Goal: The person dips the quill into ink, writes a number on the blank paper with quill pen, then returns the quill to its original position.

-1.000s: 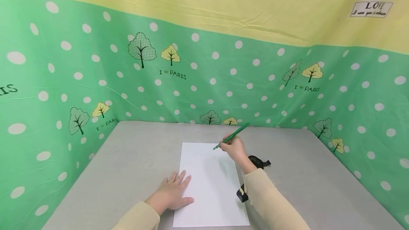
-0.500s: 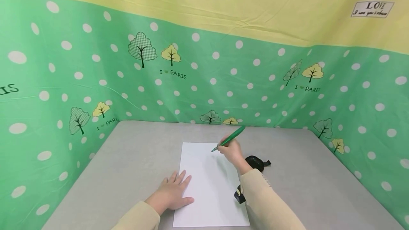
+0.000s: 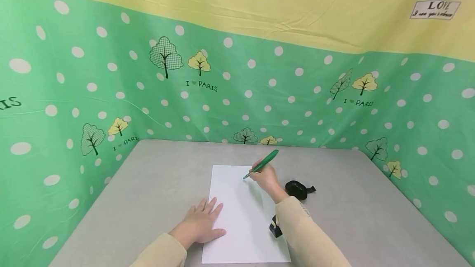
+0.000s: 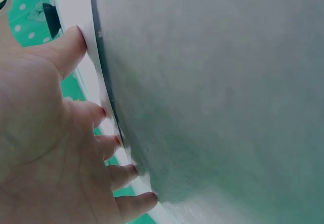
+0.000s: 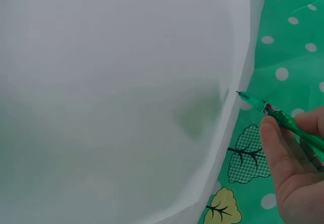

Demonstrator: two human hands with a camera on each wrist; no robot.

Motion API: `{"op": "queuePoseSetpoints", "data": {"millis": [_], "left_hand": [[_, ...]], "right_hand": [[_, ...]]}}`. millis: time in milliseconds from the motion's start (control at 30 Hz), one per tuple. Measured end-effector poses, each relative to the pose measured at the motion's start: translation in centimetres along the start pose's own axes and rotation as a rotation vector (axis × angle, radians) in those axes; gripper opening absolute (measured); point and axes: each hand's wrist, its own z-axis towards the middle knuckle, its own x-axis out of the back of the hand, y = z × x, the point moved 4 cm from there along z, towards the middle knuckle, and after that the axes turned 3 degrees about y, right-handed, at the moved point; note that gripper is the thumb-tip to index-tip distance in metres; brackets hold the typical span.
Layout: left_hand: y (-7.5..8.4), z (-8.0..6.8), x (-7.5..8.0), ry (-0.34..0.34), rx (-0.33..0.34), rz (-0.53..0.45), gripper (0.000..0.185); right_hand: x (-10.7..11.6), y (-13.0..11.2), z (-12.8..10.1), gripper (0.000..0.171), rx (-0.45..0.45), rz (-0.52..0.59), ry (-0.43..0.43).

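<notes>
A blank white sheet of paper (image 3: 243, 213) lies on the grey table (image 3: 156, 184). My right hand (image 3: 264, 177) grips a green pen (image 3: 261, 163), its tip just above the sheet's upper right part. In the right wrist view the green pen (image 5: 276, 114) points left over the paper (image 5: 116, 97), held by my fingers (image 5: 276, 150). My left hand (image 3: 202, 223) lies flat with spread fingers on the sheet's lower left edge. In the left wrist view its fingertips (image 4: 101, 118) press on the paper edge (image 4: 76, 11).
A black object (image 3: 297, 189) with a strap lies on the table just right of the paper, behind my right wrist. A green and yellow patterned cloth (image 3: 111, 73) walls the table at the back and on both sides.
My right hand has slid the pen slightly left and down toward the sheet, and the pen tilts lower. The left hand has stayed in place.
</notes>
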Motion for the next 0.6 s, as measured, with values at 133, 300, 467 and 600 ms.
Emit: {"op": "queuePoseSetpoints", "data": {"millis": [133,300,467,600], "left_hand": [[0.10,-0.03,0.06,0.001,-0.004,0.006,0.075],[0.20,-0.02,0.13,-0.005,0.004,0.012,0.075],[0.36,-0.06,0.29,-0.025,0.018,-0.003,0.075],[0.44,-0.10,0.39,-0.035,0.026,-0.008,0.075]], "right_hand": [[-0.10,-0.01,-0.11,0.015,-0.005,-0.019,0.000],[-0.15,-0.01,-0.18,0.015,-0.011,-0.021,0.003],[-0.22,0.12,-0.22,0.015,-0.022,-0.024,-0.013],[-0.31,0.22,-0.26,0.015,-0.024,-0.028,-0.022]]}}
